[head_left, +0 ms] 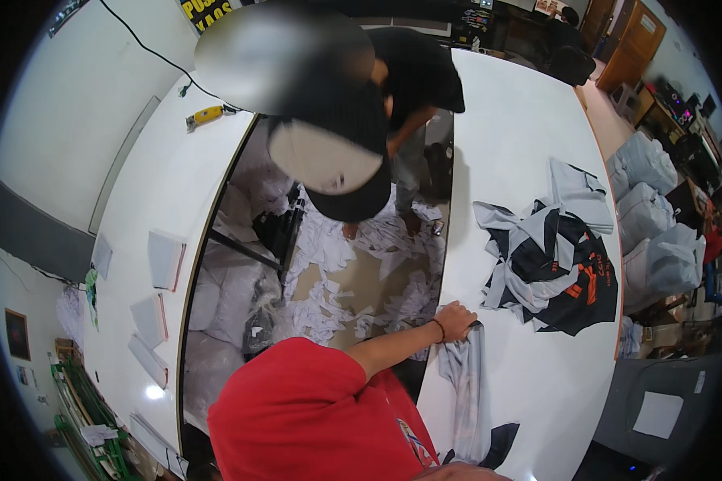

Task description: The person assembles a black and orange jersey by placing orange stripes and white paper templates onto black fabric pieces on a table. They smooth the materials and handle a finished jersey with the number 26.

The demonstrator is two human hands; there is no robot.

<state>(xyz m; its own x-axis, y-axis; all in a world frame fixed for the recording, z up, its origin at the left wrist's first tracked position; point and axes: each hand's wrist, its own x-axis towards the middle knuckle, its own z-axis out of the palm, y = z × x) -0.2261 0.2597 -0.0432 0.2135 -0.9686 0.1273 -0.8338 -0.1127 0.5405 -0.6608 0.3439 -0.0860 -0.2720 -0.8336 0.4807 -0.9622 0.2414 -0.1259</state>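
Note:
My left hand [456,321], with a dark bracelet at the wrist, is closed on the top end of a long light-grey cloth piece [467,393]. The cloth hangs in folds along the inner edge of the white right-hand table [529,385], and a black part [501,443] shows at its lower end. A bare part of my right arm [464,473] shows at the lower edge; the fingers of that hand are out of sight. Beyond my left hand, a heap of black, grey and orange printed garments [553,264] lies on the table, with folded grey cloth [579,192] behind it.
Another person [413,80] in black stands in the gap between the tables. White scraps [321,248] cover the floor there, beside plastic-wrapped bundles [233,297]. The left table [128,232] holds several cloth stacks [164,260] and a yellow power tool [207,115]. Filled sacks [650,208] stand right.

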